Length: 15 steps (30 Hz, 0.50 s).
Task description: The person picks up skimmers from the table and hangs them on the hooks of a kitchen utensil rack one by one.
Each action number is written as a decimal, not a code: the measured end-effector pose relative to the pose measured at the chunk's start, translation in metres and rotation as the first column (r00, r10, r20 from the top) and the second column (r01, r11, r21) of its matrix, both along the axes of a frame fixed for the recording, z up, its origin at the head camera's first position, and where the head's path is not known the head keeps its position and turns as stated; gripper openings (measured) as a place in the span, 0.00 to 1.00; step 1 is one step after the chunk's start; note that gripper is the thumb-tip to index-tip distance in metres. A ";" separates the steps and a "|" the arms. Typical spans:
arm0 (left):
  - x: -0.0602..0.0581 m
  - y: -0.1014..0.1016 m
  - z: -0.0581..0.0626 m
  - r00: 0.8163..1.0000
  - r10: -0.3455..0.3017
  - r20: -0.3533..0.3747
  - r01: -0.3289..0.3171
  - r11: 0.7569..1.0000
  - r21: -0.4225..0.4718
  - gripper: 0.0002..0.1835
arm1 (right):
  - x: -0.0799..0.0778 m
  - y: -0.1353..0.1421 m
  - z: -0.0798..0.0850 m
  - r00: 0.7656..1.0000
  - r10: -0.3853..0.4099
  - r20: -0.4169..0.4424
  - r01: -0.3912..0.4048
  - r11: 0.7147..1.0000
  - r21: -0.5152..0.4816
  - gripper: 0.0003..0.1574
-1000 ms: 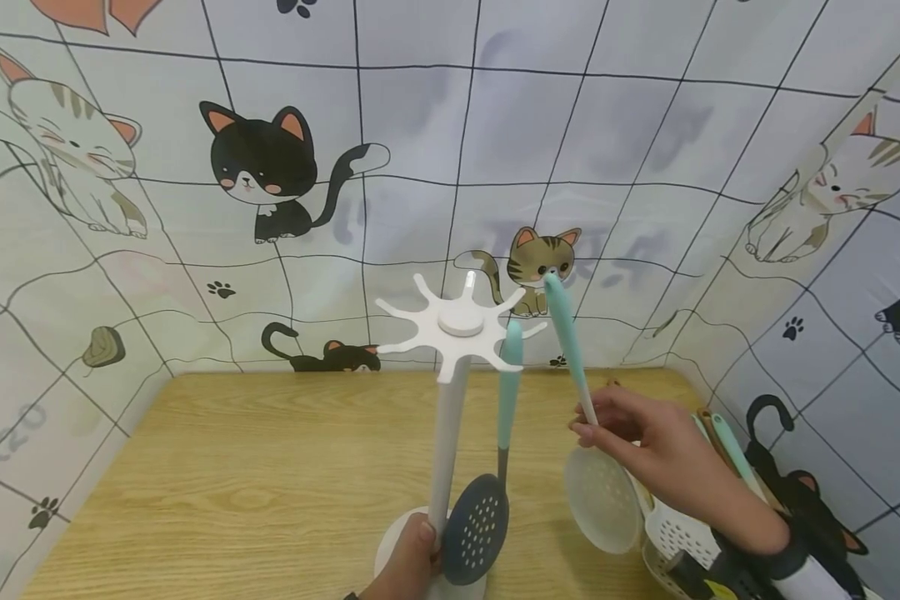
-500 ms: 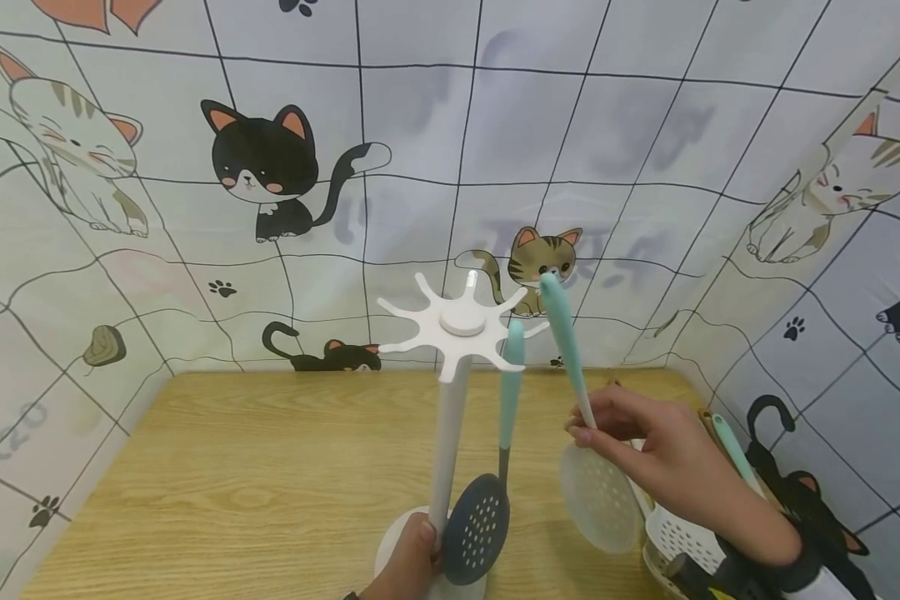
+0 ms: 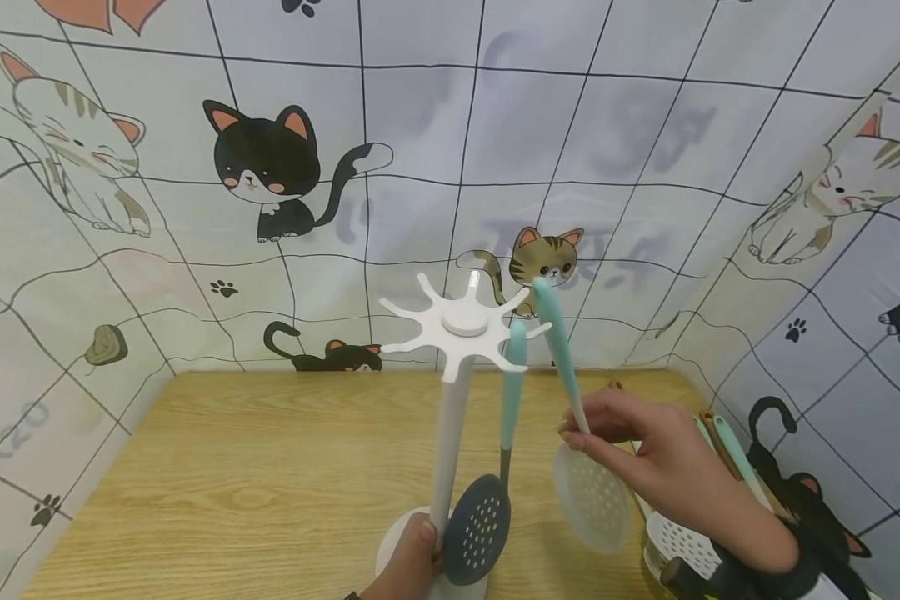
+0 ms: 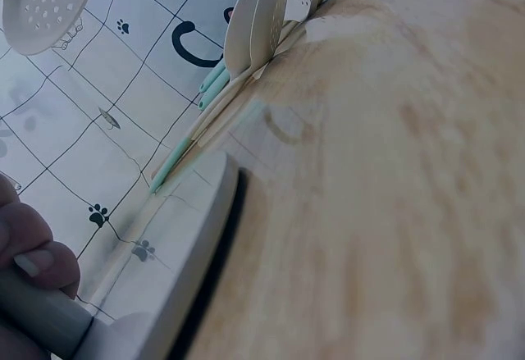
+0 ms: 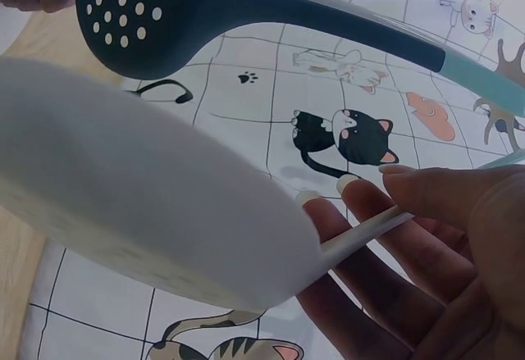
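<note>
A white utensil stand (image 3: 450, 450) with a crown of several hooks rises from a round base on the table. Low on its pole, my left hand (image 3: 407, 560) grips it near the base. A dark skimmer (image 3: 477, 529) with a mint handle hangs from one hook, its perforated bowl beside the pole. To the right, my right hand (image 3: 648, 454) pinches the shaft of a white skimmer (image 3: 591, 500) between thumb and fingers. The white skimmer's mint handle points up, its tip close to a right-hand hook of the crown. In the right wrist view its pale bowl (image 5: 148, 180) fills the near left.
A basket (image 3: 656, 567) of utensils stands at the right, partly behind my right forearm. It holds a white slotted turner (image 3: 682, 537) and mint-handled pieces. The wooden table (image 3: 270, 467) ends at a cat-printed wall covering (image 3: 420, 150).
My right hand has moved slightly left with the white skimmer, bringing its handle tip closer to the crown of hooks. My left hand stays on the pole.
</note>
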State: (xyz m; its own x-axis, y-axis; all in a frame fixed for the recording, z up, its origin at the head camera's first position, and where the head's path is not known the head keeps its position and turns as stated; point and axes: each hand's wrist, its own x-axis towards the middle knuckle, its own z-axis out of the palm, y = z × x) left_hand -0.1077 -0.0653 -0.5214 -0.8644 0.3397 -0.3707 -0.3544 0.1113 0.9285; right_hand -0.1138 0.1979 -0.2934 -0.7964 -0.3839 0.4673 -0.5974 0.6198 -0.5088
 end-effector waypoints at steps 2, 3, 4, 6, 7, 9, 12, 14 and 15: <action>0.000 -0.001 0.000 1.000 -0.006 0.002 0.006 1.000 -0.003 0.36 | 0.000 -0.001 0.000 1.000 -0.007 -0.007 0.007 1.000 0.005 0.17; -0.001 -0.001 0.000 1.000 -0.012 0.000 0.012 1.000 -0.004 0.37 | 0.000 -0.002 0.001 1.000 -0.011 -0.008 0.011 1.000 0.007 0.17; -0.001 -0.002 0.000 1.000 -0.017 0.002 0.017 1.000 -0.002 0.37 | 0.000 -0.002 0.001 1.000 -0.012 -0.009 0.013 1.000 0.008 0.16; -0.002 -0.002 0.000 1.000 -0.031 -0.006 0.031 1.000 0.005 0.37 | 0.000 -0.003 0.002 1.000 -0.013 -0.006 0.013 1.000 0.009 0.16; -0.003 -0.002 -0.001 0.999 -0.036 -0.015 0.036 0.999 0.011 0.37 | 0.000 -0.004 0.002 1.000 -0.012 -0.005 0.012 1.000 0.010 0.16; -0.004 -0.003 -0.002 0.998 -0.047 -0.032 0.047 0.999 0.025 0.36 | 0.000 -0.004 0.003 1.000 -0.013 -0.002 0.013 1.000 0.013 0.16; -0.007 -0.003 -0.005 0.996 -0.056 -0.066 0.059 0.997 0.041 0.37 | 0.000 -0.005 0.003 1.000 -0.024 -0.007 0.024 0.999 0.026 0.16; -0.008 -0.003 -0.007 0.992 -0.066 -0.104 0.073 0.996 0.059 0.39 | -0.001 -0.005 0.003 0.999 -0.034 -0.010 0.034 0.999 0.034 0.15; -0.009 -0.003 -0.007 0.989 -0.073 -0.125 0.082 0.994 0.068 0.40 | -0.001 -0.005 0.003 0.999 -0.037 -0.010 0.037 0.999 0.037 0.15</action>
State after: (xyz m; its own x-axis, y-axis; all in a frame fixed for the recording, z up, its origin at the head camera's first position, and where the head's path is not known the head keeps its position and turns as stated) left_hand -0.1167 -0.0686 -0.5287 -0.8715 0.4298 -0.2362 -0.2310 0.0651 0.9708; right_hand -0.1148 0.1928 -0.2901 -0.8059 -0.3716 0.4610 -0.5785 0.6599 -0.4794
